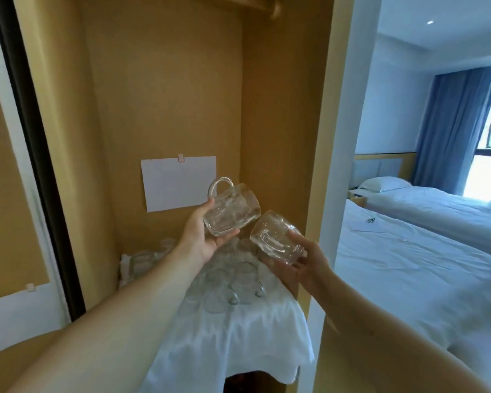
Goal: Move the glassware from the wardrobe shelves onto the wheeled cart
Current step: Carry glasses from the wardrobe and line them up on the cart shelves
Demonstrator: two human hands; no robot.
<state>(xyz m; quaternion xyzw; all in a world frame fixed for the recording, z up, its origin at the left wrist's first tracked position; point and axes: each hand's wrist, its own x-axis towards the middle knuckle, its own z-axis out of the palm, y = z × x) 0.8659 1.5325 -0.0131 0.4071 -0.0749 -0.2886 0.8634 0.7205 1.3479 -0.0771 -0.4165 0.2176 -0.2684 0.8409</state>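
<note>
Clear, thick glass fills both of our hands: each one grips a heavy mug with a dimpled, wavy wall. Our left hand [203,236] closes around the base of the left mug [231,208], thumb on the near side and fingers curled beneath, so the mug lies tilted with its rounded loop handle pointing up and its mouth facing right. Our right hand [301,263] wraps the right mug [277,239] from below and behind, fingertips pressed on its ribbed side, the open rim tipped up and to the left. The two mugs are close to one another in the air (whether their rims touch we cannot tell).

Both are held inside the wardrobe [165,95], a tall recess of matte, honey-coloured wood with a round hanging rail [275,8] at the top. A plain white sheet of paper [179,182] is clipped to its back panel. Below our hands, more glassware [230,279] stands crowded together, smooth and rounded, on a shelf draped with a white cloth [224,336] that hangs over the front edge in soft, shiny folds.

To the right, past the wardrobe's pale side post, two beds [408,265] with smooth white linen and a plump pillow [384,183] lie under long blue curtains [457,123].
</note>
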